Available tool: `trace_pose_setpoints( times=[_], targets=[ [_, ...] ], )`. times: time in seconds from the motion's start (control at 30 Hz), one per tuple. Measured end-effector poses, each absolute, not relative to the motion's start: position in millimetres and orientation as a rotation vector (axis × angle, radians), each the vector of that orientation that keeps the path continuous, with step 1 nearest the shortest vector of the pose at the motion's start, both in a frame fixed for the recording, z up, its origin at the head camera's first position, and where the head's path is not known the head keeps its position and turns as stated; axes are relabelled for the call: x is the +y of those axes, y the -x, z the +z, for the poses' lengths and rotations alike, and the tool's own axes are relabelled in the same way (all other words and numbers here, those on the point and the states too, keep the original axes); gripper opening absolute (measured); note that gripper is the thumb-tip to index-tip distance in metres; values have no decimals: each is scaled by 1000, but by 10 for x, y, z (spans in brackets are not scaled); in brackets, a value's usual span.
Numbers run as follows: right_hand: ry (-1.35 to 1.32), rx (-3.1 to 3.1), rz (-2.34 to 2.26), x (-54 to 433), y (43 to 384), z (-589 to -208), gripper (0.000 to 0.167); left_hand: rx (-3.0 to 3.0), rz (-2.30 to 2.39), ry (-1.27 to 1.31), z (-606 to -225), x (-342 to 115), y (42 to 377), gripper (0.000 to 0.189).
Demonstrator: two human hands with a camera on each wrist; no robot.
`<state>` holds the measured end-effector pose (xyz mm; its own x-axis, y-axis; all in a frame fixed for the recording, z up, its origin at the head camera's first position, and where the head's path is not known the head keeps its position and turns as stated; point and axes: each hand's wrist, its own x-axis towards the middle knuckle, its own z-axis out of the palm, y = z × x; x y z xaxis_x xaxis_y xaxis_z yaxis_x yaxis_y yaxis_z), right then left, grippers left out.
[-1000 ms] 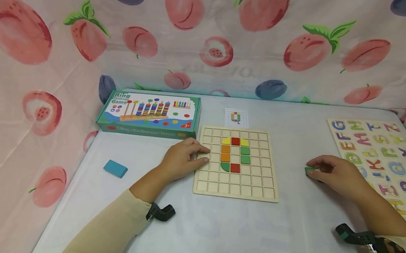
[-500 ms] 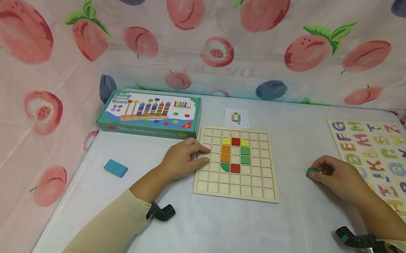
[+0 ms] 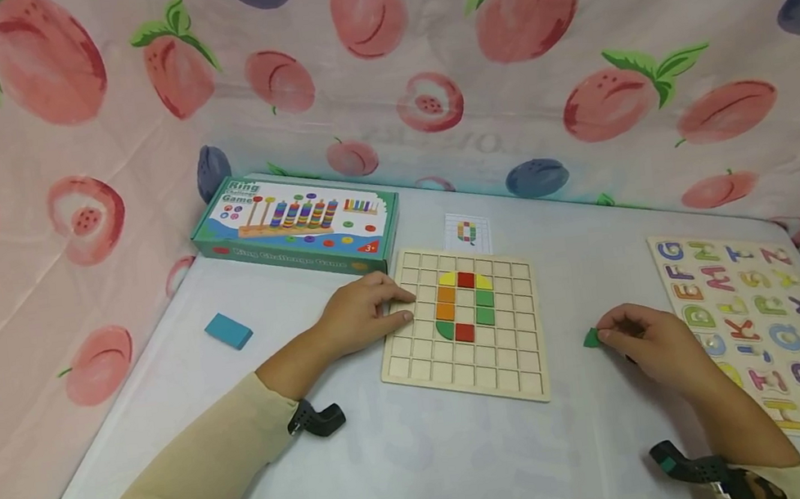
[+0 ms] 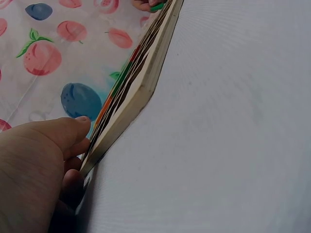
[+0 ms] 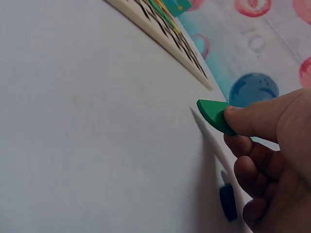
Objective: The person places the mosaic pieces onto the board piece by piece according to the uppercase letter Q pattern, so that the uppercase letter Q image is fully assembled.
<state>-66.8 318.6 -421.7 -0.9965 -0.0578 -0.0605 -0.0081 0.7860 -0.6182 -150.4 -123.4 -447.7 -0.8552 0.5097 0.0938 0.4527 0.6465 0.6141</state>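
My right hand (image 3: 651,344) pinches a green quarter-round piece (image 5: 214,115) between thumb and fingers, held over the table right of the grid board. A small dark blue thing (image 5: 227,201) shows below those fingers in the right wrist view. The wooden grid board (image 3: 428,361) carries a ring of coloured pieces: yellow corners at the top, a red square (image 3: 465,333) at the bottom, orange squares (image 3: 445,302) left, green squares (image 3: 484,307) right and a green quarter-round at lower left. My left hand (image 3: 359,316) rests at the board's left edge, fingertips and thumb over its border.
Behind the board lies a small pattern card (image 3: 467,232). A green game box (image 3: 294,229) stands at back left, with a blue block (image 3: 228,331) in front. An alphabet board (image 3: 771,322) lies at right. Fruit-print cloth (image 3: 476,134) hangs behind the table.
My right hand has moved slightly left, and the green piece now sticks out farther beyond the fingertips, turned. The left hand and the board stay in place.
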Motion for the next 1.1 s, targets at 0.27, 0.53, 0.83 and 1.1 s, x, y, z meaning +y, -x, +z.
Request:
trace_pose_setpoints(
  times=[0.27,0.53,0.83,1.1],
  targets=[
    [103,2852,-1093,2841,750,-4192,8,2771,999,-820,-4491,-1229,1513,28],
    [168,2805,-1178,2465,853,-4223,4,2775,1014,-824,-4485,-1235,1501,27],
    [184,2732,-1170,2153,916,-4255,6,2769,1012,-828,-4470,-1245,1504,28],
    [231,2764,-1158,1973,933,-4285,8,2767,1011,-832,-4492,-1238,1515,27]
  ],
)
